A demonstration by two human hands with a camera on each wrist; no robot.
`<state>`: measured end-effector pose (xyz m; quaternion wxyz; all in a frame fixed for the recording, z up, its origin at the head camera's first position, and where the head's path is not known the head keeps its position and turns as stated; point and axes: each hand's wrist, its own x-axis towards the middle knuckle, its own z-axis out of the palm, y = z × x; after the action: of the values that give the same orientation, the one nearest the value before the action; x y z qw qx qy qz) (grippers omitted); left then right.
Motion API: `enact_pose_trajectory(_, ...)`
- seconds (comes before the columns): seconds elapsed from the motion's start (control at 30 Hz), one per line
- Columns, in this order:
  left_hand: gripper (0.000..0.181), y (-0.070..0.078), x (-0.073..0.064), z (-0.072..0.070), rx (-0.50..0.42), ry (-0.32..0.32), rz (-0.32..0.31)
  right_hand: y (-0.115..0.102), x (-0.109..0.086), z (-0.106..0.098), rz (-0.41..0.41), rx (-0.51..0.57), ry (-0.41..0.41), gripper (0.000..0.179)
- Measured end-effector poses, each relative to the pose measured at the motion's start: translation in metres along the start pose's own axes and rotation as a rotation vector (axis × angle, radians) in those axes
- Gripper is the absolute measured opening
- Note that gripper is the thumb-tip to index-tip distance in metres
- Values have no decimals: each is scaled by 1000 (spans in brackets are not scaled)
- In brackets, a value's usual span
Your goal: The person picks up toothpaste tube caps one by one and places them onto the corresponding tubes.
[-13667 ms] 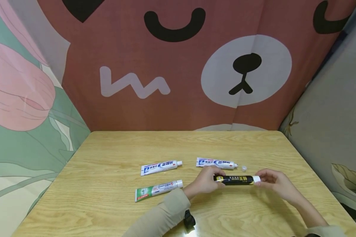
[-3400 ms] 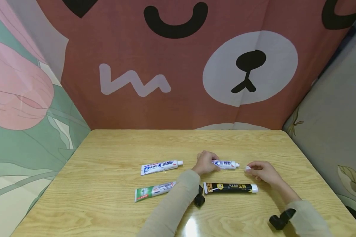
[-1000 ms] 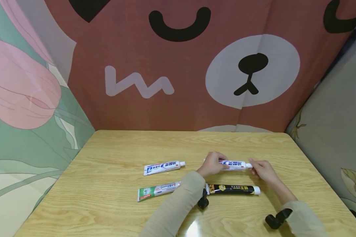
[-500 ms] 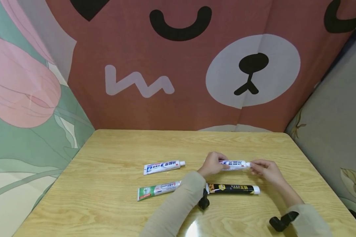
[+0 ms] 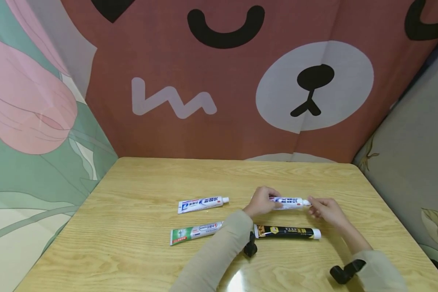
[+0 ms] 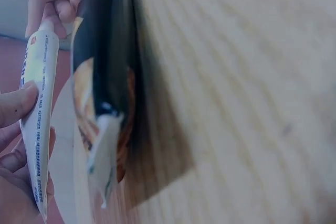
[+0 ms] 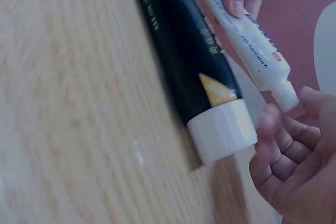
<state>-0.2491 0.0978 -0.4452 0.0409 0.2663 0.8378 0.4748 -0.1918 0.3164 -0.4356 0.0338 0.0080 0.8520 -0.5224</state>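
Observation:
My left hand (image 5: pixel 263 201) grips a white-and-blue toothpaste tube (image 5: pixel 290 202) by its body, its flat end mostly hidden by the fingers. The left wrist view shows the thumb pressing on one face of this tube (image 6: pixel 41 72). On the nozzle sits a small white cap (image 7: pixel 285 96), with the thumb and fingertips of my right hand (image 5: pixel 326 210) around it. Nearer to me lies a black toothpaste tube (image 5: pixel 286 232) with a white cap, large in both wrist views.
Another white-and-blue toothpaste tube (image 5: pixel 200 204) lies to the left on the wooden table (image 5: pixel 131 182). In front of it is a green-and-white toothpaste tube (image 5: pixel 195 232), its cap end hidden by the left sleeve (image 5: pixel 219 247). A printed cloth (image 5: pixel 168 134) hangs behind the table.
Earlier both hands held the black tube, which now lies on the table. The small cap, first loose, then in the right fingers, is now at the nozzle. Lately only the right fingers shift slightly.

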Motion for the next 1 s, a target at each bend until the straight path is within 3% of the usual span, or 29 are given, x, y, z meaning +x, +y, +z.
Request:
enact_pose_trajectory(0.23, 20, 0, -1, -2, -30, 14, -11, -3, 0, 0, -90, 30, 25, 38)
enact_pose_trajectory(0.53, 20, 7, -1, -4, 21, 8, 27, -7, 1, 2, 60, 46, 41, 58)
enact_pose_trajectory(0.87, 18, 3, -3, -6, 7, 31, 9, -2, -2, -2, -59, 97, -1, 43)
enact_pose_trajectory(1.0, 19, 3, -3, -6, 2, 32, 5, -1, -1, -1, -64, 83, 12, 39)
